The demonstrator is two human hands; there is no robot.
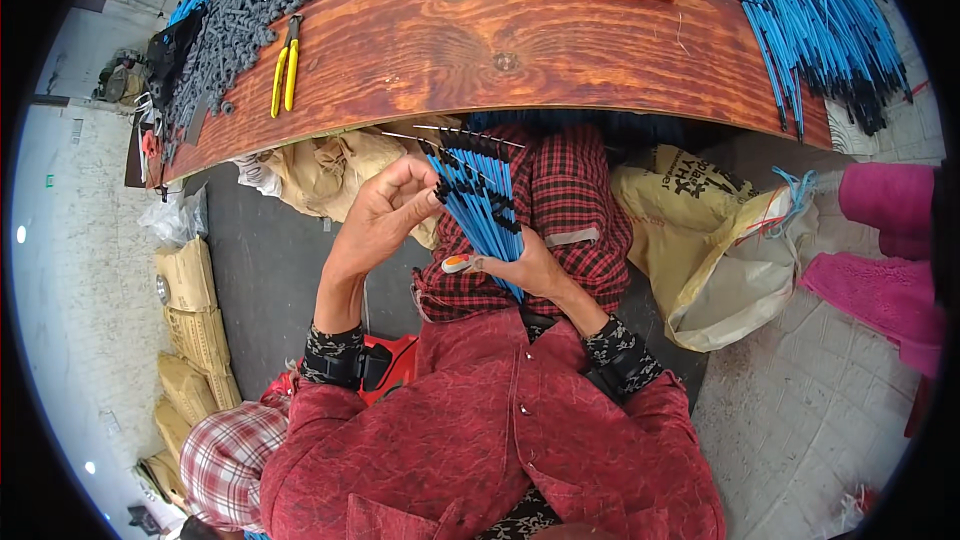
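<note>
grasping the bundle of blue rods point(474, 202) low down with the right hand point(532, 265), over the checked lap point(570, 190), near the tabletop point(450, 50). leaning lengthwise away from the body and left, toward the left hand point(395, 202), nearest the tips with bent fingers; cannot tell whether pinching. slim, bright blue, black-banded, fanned on top.
</note>
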